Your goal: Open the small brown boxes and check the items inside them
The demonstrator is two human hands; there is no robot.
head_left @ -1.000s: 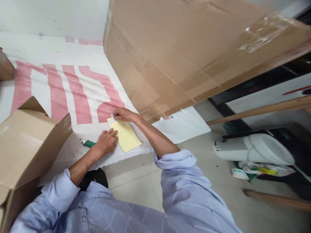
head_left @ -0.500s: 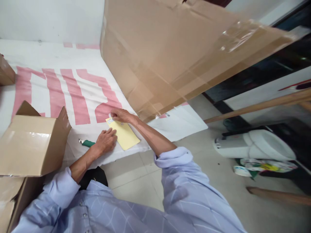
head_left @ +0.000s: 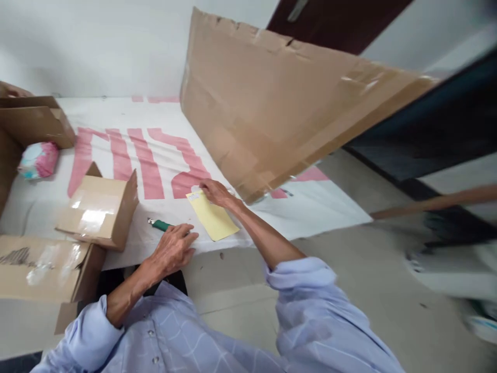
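Note:
A yellow sheet [head_left: 214, 218] lies near the front edge of the cloth-covered table [head_left: 155, 211], with small pale pieces at its upper left end. My right hand [head_left: 217, 193] is at that end, its fingers pinched together around something too small to make out. To the left of the sheet is my left hand [head_left: 176, 248], fingers apart and holding nothing. A green-handled tool [head_left: 159, 224] rests on the cloth just beyond my left hand.
A large cardboard sheet [head_left: 272, 103] stands behind my right hand. Cardboard boxes [head_left: 93, 207] and a pink and white packet [head_left: 39, 160] are on the left. Part of another person's hand [head_left: 13, 90] shows at the far left. A wooden bar [head_left: 435, 203] is at right.
My left hand has come off the yellow sheet and back toward me, its fingers now spread. My right hand stays at the sheet's upper end. The view has shifted left, showing more boxes.

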